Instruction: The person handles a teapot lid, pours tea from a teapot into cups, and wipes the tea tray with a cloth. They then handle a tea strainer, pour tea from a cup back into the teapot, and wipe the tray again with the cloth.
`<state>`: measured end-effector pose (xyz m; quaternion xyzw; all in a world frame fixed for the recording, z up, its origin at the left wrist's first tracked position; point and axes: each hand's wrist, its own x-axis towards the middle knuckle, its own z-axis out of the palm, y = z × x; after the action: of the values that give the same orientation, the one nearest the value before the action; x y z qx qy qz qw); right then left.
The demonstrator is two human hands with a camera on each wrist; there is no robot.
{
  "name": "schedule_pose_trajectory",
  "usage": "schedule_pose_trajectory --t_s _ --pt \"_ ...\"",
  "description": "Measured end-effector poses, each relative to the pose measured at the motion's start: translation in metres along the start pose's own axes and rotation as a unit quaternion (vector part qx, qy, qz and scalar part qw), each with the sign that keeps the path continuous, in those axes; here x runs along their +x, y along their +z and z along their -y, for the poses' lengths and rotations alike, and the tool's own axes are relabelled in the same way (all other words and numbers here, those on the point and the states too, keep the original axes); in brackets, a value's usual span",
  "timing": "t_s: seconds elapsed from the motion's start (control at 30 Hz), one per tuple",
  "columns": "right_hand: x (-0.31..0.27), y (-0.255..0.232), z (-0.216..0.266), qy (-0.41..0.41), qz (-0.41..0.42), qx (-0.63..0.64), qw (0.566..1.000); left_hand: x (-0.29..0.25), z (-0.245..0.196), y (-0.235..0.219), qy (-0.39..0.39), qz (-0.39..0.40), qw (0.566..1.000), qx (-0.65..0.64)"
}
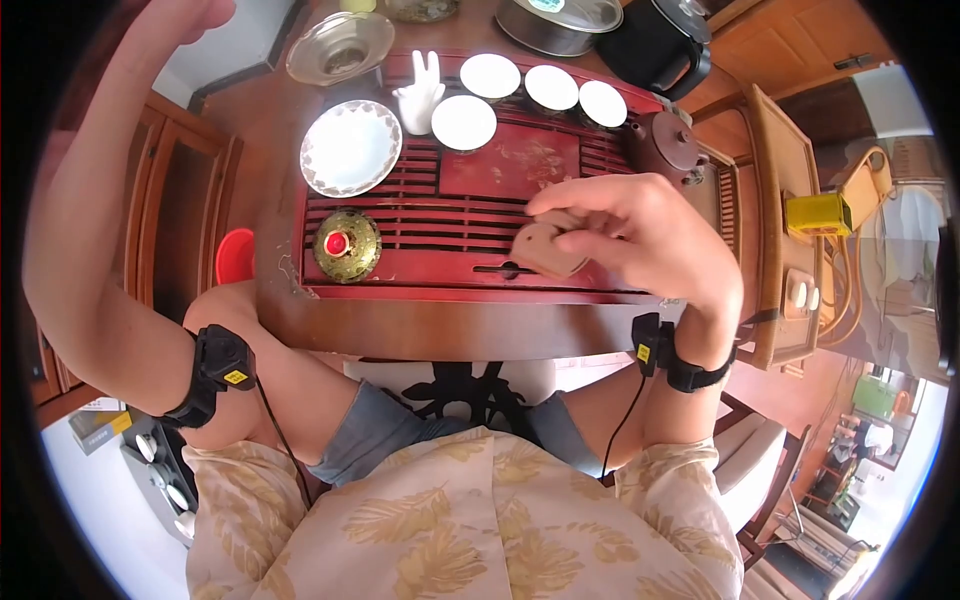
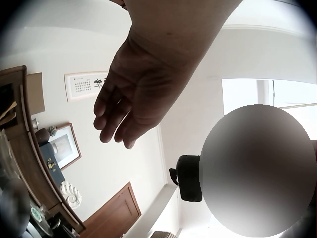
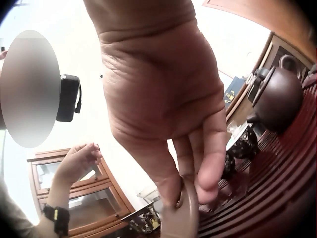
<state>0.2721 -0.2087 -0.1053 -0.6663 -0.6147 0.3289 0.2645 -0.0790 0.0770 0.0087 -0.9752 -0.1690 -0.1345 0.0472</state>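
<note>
My right hand (image 1: 650, 235) pinches a flat, tan-brown piece (image 1: 545, 250) with rounded edges and a small hole, between thumb and fingers. It hangs over the front right of the red slatted tea tray (image 1: 410, 290). Seen from the right wrist, the thumb and fingertips grip the edge of the same brown piece (image 3: 181, 218). My left hand (image 2: 143, 94) is raised away from the table, its fingers loosely bent and holding nothing. Only part of that hand shows at the top left of the head view. A gold-green lidded pot (image 1: 348, 260) with a red knob sits at the tray's front left.
A patterned white bowl (image 1: 350, 150), a white figurine (image 1: 420, 100) with two prongs and several white-topped cups (image 1: 465, 123) stand on the tray. A dark teapot (image 1: 665, 145) is at its right end. Behind are a glass bowl (image 1: 340, 50) and a black kettle (image 1: 660, 50).
</note>
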Motion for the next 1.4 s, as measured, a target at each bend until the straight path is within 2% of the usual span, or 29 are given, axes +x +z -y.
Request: schedule_pose_trajectory --t_s 0.03,0.13,0.27,0.3,0.33,0.4,0.43,0.53,0.63,0.67,0.7,0.73,0.83,0.93,0.97,1.07,1.13,1.23,1.27,1.37,1.4 --pt "0.003 0.003 -0.001 -0.022 0.018 -0.014 0.999 0.006 -0.005 0.003 0.013 -0.025 0.999 -0.041" --pt "0.007 0.013 -0.012 -0.058 0.004 -0.023 0.998 0.027 -0.022 0.012 0.051 -0.100 0.980 -0.164" --pt "-0.004 -0.005 -0.012 0.041 0.024 -0.040 0.998 0.049 -0.040 0.023 0.086 -0.196 0.923 -0.320" --pt "-0.008 -0.008 -0.020 0.029 0.009 -0.040 0.999 0.052 -0.042 0.026 0.094 -0.219 0.903 -0.356" --pt "-0.010 -0.012 -0.018 0.053 0.009 -0.040 0.998 0.055 -0.042 0.030 0.101 -0.241 0.882 -0.392" --pt "-0.015 -0.021 -0.011 0.103 0.008 -0.041 0.994 0.060 -0.037 0.043 0.095 -0.280 0.871 -0.391" --pt "-0.017 -0.022 -0.012 0.088 0.007 -0.060 0.994 0.061 -0.035 0.046 0.093 -0.299 0.866 -0.391" --pt "-0.014 -0.018 -0.012 0.035 -0.008 -0.007 0.999 0.054 -0.029 0.033 0.101 -0.223 0.891 -0.383" --pt "-0.007 -0.007 -0.019 -0.005 0.025 0.008 1.000 0.071 -0.091 0.036 -0.111 -0.358 0.876 -0.302" --pt "-0.008 -0.008 -0.021 0.006 0.026 -0.001 1.000 0.054 -0.076 0.027 -0.084 -0.262 0.938 -0.212" --pt "-0.008 -0.009 -0.022 0.016 0.028 -0.010 0.999 0.028 -0.044 0.012 -0.056 -0.160 0.979 -0.116" --pt "-0.009 -0.009 -0.023 0.026 0.030 -0.019 0.999 0.023 -0.039 0.001 -0.027 -0.056 0.998 -0.018" --pt "-0.017 -0.023 -0.023 0.088 0.023 -0.053 0.994 0.017 -0.036 -0.003 -0.052 -0.046 0.997 0.018" --pt "-0.026 -0.034 -0.016 0.157 -0.017 -0.052 0.986 0.010 -0.021 0.002 -0.025 -0.051 0.998 -0.038" --pt "-0.028 -0.034 -0.020 0.136 -0.042 -0.028 0.989 0.009 -0.021 0.003 -0.027 -0.051 0.998 -0.024" --pt "-0.028 -0.031 -0.028 0.059 -0.020 0.033 0.998 0.008 -0.027 0.005 -0.029 -0.050 0.998 0.015" --pt "-0.026 -0.027 -0.030 0.061 0.012 0.023 0.998 0.009 -0.032 0.009 -0.027 -0.050 0.998 0.039" --pt "-0.031 -0.029 -0.037 0.081 0.020 0.006 0.997 0.011 -0.050 0.029 -0.180 -0.097 0.975 -0.090" --pt "-0.034 -0.031 -0.039 0.089 0.016 0.000 0.996 0.011 -0.048 0.029 -0.162 -0.093 0.979 -0.076" --pt "-0.046 -0.041 -0.042 0.187 -0.001 -0.010 0.982 0.007 -0.031 0.023 -0.104 -0.077 0.991 -0.041" --pt "-0.050 -0.045 -0.044 0.188 -0.013 -0.012 0.982 0.005 -0.024 0.019 -0.082 -0.067 0.994 -0.035"
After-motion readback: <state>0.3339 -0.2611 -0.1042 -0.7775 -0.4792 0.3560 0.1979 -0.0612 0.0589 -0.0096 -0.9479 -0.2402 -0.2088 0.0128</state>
